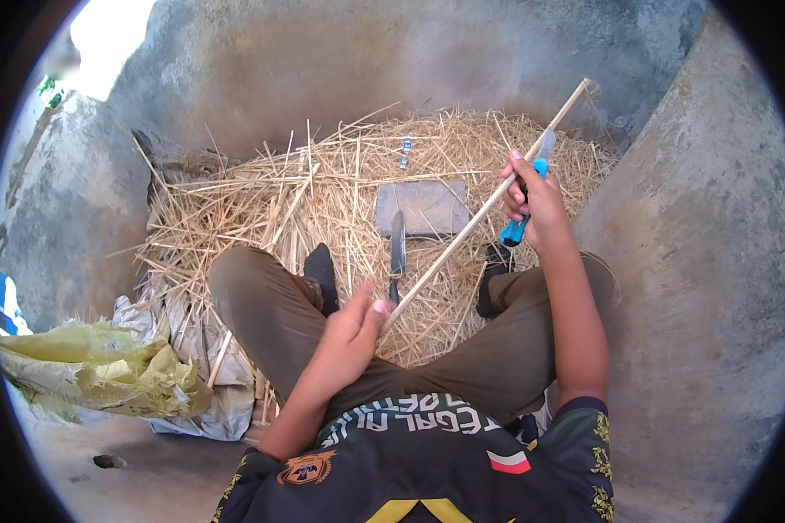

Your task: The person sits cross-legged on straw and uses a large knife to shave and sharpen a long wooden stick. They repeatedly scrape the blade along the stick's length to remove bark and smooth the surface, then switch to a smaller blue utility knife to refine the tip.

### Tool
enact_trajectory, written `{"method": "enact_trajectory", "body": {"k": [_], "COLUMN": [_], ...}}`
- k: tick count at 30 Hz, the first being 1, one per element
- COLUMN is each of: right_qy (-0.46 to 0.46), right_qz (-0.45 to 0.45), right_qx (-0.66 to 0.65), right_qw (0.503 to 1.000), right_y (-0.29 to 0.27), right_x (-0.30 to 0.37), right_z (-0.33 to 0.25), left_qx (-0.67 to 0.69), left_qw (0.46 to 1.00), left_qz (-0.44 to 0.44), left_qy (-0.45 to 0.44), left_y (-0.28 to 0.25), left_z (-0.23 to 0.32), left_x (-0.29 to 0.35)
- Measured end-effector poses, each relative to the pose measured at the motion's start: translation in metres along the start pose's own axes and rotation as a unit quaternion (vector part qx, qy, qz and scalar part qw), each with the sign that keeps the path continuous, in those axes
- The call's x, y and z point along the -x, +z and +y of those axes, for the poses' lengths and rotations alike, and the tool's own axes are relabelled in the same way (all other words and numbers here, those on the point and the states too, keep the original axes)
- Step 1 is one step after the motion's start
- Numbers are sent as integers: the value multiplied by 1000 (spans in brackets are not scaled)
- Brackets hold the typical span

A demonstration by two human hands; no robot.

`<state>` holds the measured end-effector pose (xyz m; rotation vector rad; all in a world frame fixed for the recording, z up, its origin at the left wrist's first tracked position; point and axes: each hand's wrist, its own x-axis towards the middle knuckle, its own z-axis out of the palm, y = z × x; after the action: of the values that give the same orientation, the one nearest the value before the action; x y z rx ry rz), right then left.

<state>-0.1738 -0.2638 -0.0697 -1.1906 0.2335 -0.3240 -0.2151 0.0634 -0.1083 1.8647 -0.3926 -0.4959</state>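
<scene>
My right hand [539, 200], raised at the right, is closed around a blue box cutter [514, 231] with its blade out. A long pale split-bamboo stick [458, 241] runs through the same hand, the blade lying along it. This stick slants from the upper right down to my left hand [347, 336]. Beside its lower end, my left fingers are stretched out and slightly blurred, the thumb close to the stick; whether it touches I cannot tell. A dark-bladed knife [399, 244] lies between my legs, partly over a grey block [432, 202].
Straw-like shavings and strips [349, 187] cover the floor between my crossed legs [270, 292]. Concrete walls [340, 70] curve around the front and right side. At the left lies a torn yellow sack [122, 370]. A small shiny object [406, 152] rests beyond the block.
</scene>
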Motion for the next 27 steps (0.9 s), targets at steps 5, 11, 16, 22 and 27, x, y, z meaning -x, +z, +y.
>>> {"method": "enact_trajectory", "body": {"k": [5, 11, 16, 22, 27], "right_qy": [-5, -295, -452, -421, -487], "right_qz": [12, 68, 9, -36, -31], "right_qx": [6, 555, 555, 581, 584], "right_qw": [1000, 775, 698, 696, 649], "right_y": [1, 13, 43, 72, 79], "right_x": [2, 12, 24, 47, 41], "right_z": [-4, 8, 38, 60, 67], "left_qx": [253, 307, 337, 363, 389], "left_qw": [943, 941, 935, 927, 915], "left_qz": [-202, -128, -95, -89, -102], "left_qy": [-84, -65, -57, -18, -44], "left_y": [19, 20, 15, 9, 7], "left_z": [-13, -7, 11, 13, 11], "left_x": [2, 5, 6, 5, 1]}}
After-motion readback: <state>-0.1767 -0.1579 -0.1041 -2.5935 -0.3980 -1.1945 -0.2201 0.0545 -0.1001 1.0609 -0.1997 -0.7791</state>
